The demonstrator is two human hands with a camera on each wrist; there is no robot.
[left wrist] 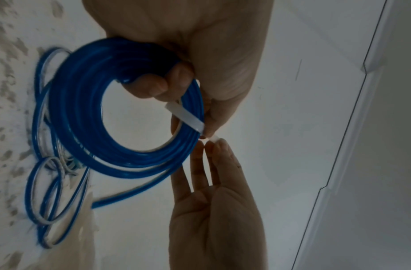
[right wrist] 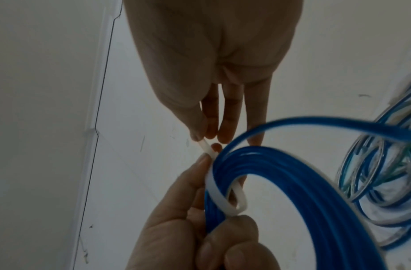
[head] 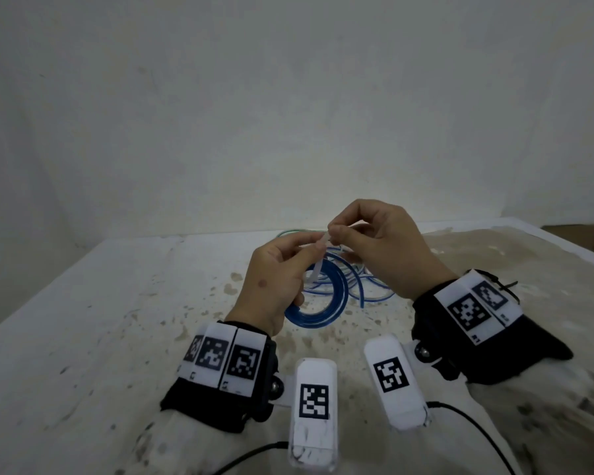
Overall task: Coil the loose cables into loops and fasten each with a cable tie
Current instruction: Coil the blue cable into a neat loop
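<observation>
My left hand point(head: 306, 248) holds a coil of blue cable point(head: 326, 305) above the table, with its lower fingers curled through the loop point(left wrist: 79, 102). A white cable tie point(left wrist: 186, 117) is wrapped around the coil's strands point(right wrist: 217, 190). The left thumb and forefinger pinch the tie where it leaves the coil. My right hand point(head: 340, 231) faces the left one and pinches the tie's free end point(right wrist: 205, 146) between thumb and fingertips. A tail of the blue cable point(right wrist: 326, 126) runs from the coil down to the table.
A tangle of loose blue and pale cables point(head: 367, 281) lies on the stained white table point(head: 117, 320) just behind and under the hands. A plain wall stands behind the table's far edge. The table's right edge point(head: 580, 248) is near the right forearm.
</observation>
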